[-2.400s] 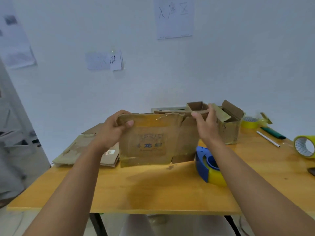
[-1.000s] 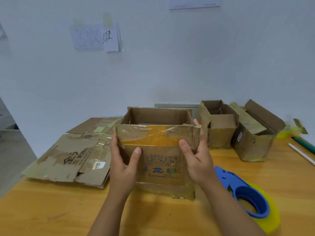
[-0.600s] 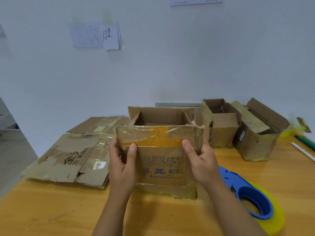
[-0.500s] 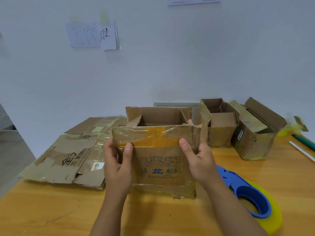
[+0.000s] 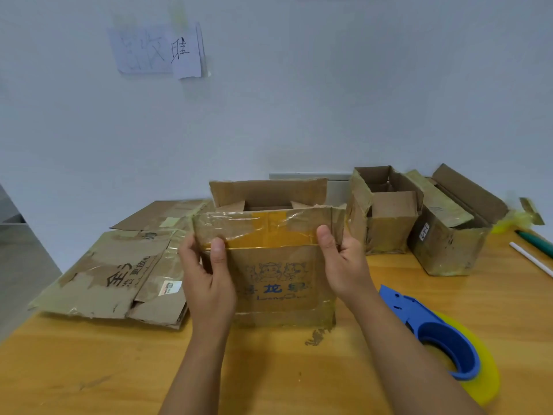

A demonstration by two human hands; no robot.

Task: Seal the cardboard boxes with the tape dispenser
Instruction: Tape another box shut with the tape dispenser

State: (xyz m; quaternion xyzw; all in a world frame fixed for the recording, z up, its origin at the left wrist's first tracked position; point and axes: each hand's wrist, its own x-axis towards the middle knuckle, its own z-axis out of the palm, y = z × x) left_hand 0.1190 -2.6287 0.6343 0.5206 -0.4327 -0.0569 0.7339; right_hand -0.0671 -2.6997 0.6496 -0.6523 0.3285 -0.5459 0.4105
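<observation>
Both hands, left hand (image 5: pixel 206 283) and right hand (image 5: pixel 344 265), have fingers clamped on the near flap of the cardboard box (image 5: pixel 275 265) mid-counter. The tape dispenser (image 5: pixel 434 333) lies untouched near the right edge; that worn, crinkled flap could spring open before taping.

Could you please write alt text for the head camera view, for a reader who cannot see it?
Both hands, left and right, grip the near flap of an open cardboard box on a wooden table. A blue tape dispenser lies right of it, flattened cardboard left, two open boxes behind.
</observation>
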